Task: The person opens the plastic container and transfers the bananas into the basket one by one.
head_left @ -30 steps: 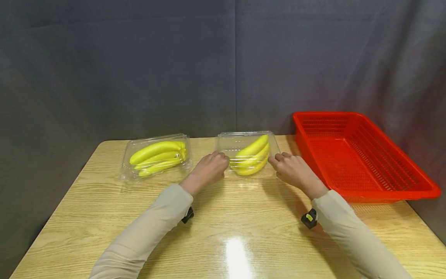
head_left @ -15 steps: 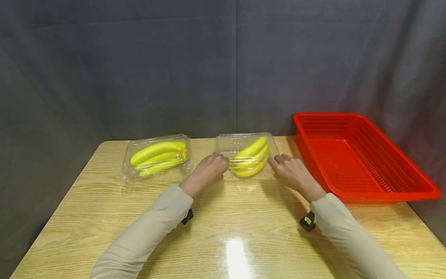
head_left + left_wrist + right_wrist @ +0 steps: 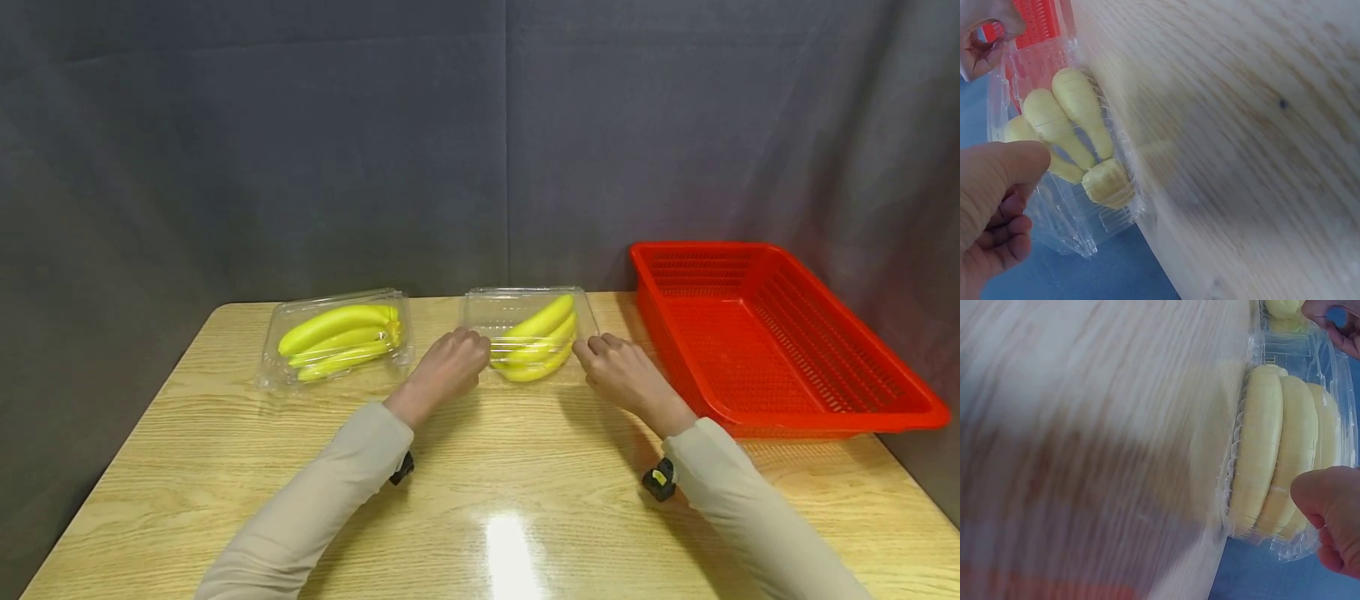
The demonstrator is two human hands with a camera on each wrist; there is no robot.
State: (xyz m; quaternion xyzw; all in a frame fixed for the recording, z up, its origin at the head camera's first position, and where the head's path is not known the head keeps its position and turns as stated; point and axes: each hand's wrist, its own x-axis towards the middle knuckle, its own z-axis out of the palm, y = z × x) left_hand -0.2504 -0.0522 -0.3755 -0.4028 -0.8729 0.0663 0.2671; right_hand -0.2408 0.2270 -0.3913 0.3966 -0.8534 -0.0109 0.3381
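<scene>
A clear plastic clamshell box [image 3: 483, 310] with a bunch of yellow bananas [image 3: 543, 337] inside lies at the back middle of the table. My left hand [image 3: 452, 362] is at its front left corner, thumb and curled fingers pinching the edge. On the opposite side, my right hand [image 3: 624, 372] pinches the front right corner in the same way. In the left wrist view, the thumb [image 3: 1029, 159] overlaps the clear wall beside the bananas' stem end. From the right wrist, the right thumb [image 3: 1319, 490] shows against the box near the banana tips.
A second clear box [image 3: 273, 333] with bananas [image 3: 337, 329] sits to the left. At the right stands a red perforated plastic basket [image 3: 720, 367], its wall close to my right hand. A dark grey curtain [image 3: 337, 150] hangs behind the wooden table [image 3: 465, 483].
Both hands keep their hold on the middle box. The box and the right hand have shifted very slightly toward me and to the left.
</scene>
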